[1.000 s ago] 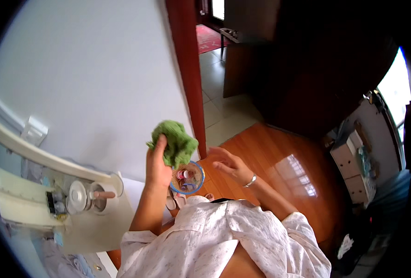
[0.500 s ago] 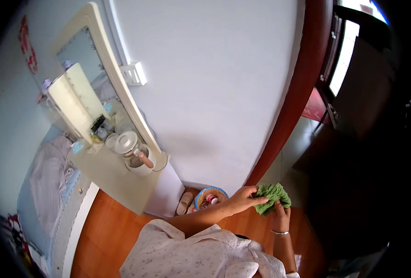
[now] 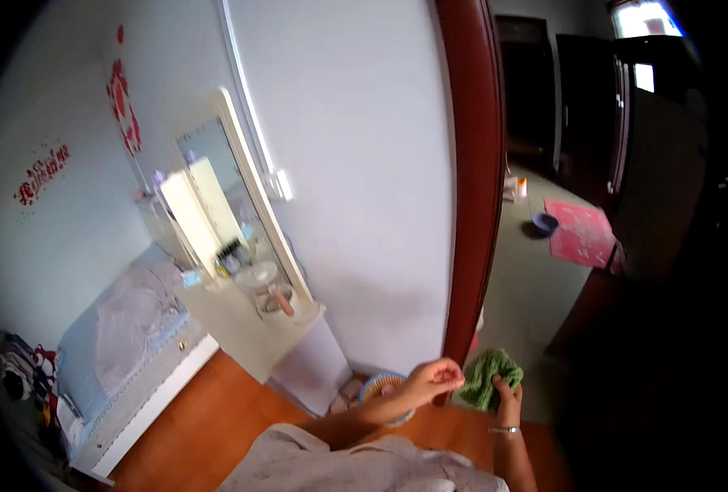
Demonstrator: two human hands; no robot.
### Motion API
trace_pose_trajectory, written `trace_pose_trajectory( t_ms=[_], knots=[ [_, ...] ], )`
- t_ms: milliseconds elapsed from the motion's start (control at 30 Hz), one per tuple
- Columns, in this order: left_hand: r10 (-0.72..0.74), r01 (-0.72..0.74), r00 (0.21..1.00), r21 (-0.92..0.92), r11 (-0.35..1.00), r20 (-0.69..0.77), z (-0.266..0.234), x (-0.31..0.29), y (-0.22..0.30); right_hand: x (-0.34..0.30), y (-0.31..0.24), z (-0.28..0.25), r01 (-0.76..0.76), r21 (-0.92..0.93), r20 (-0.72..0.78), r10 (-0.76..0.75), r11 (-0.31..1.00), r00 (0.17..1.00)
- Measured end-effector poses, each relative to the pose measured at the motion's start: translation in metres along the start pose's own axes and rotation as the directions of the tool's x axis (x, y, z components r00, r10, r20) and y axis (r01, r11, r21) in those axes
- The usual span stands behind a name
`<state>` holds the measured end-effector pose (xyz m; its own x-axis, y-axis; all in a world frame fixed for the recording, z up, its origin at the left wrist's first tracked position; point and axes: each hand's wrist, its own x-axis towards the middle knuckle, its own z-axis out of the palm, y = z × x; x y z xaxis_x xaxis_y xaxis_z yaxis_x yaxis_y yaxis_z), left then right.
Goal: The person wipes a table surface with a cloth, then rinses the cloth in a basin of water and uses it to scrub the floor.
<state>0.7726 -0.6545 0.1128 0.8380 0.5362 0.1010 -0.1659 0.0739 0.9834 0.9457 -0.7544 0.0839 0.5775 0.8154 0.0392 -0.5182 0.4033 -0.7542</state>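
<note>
Head view: hand-over just changed. A second ago the crumpled, soft-looking green textile cloth [image 3: 485, 379] was in the left hand [image 3: 435, 380]; half a second ago both hands had it; now the right hand [image 3: 507, 391] carries it. Means the work has passed to the right side, left looks freed. View has swung too: more of the doorway shows, with a flat pink mat [image 3: 581, 234] and a round purple basin [image 3: 544, 223] touching or just beside the mat's left edge.

Right hand: low, upright, wrist below with a thin silver bracelet [image 3: 504, 430], forearm coming from the lower edge. Grip pinches the cloth's right part between thumb and fingers, rest bunched toward the left. Left hand: arm reaches across to the right, fingers half-curled, gap to the thumb, nothing seen inside; tips right at the cloth's left edge, contact can't be told.

Cloth is in the air, right of the dark red wooden door frame's foot. Round blue-rimmed basket [image 3: 378, 378] partly behind the left arm, near the right end of the cream counter [image 3: 253, 353]. Clear kettle with white lid [image 3: 261, 275] near the counter's mirror-side edge.
</note>
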Motion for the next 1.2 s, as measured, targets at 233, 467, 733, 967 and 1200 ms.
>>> trace_pose_trajectory(
  t_ms=[233, 467, 733, 967, 1200],
  knots=[
    [-0.010, 0.009, 1.000, 0.089, 0.996, 0.002, 0.041, -0.010, 0.005, -0.011, -0.001, -0.022, -0.117, 0.068, 0.045, 0.115, 0.991, 0.992],
    [0.080, -0.050, 0.991, 0.255, 0.966, -0.110, 0.033, -0.006, 0.037, 0.014, 0.013, -0.005, -0.148, 0.095, 0.311, 0.111, 0.984, 0.944],
    [0.079, -0.044, 0.987, 0.239, 0.970, -0.138, 0.023, -0.012, 0.037, 0.025, 0.025, 0.005, -0.214, 0.077, 0.391, 0.167, 0.974, 0.905],
    [0.101, -0.033, 0.985, 0.426, 0.904, -0.138, 0.045, -0.011, 0.049, 0.028, 0.036, 0.005, -0.308, 0.034, 0.372, 0.274, 0.951, 0.887],
    [0.169, -0.069, 0.971, 0.481, 0.874, -0.168, 0.053, -0.024, 0.046, 0.028, 0.031, 0.013, -0.417, -0.054, 0.391, 0.404, 0.907, 0.827]
  ],
)
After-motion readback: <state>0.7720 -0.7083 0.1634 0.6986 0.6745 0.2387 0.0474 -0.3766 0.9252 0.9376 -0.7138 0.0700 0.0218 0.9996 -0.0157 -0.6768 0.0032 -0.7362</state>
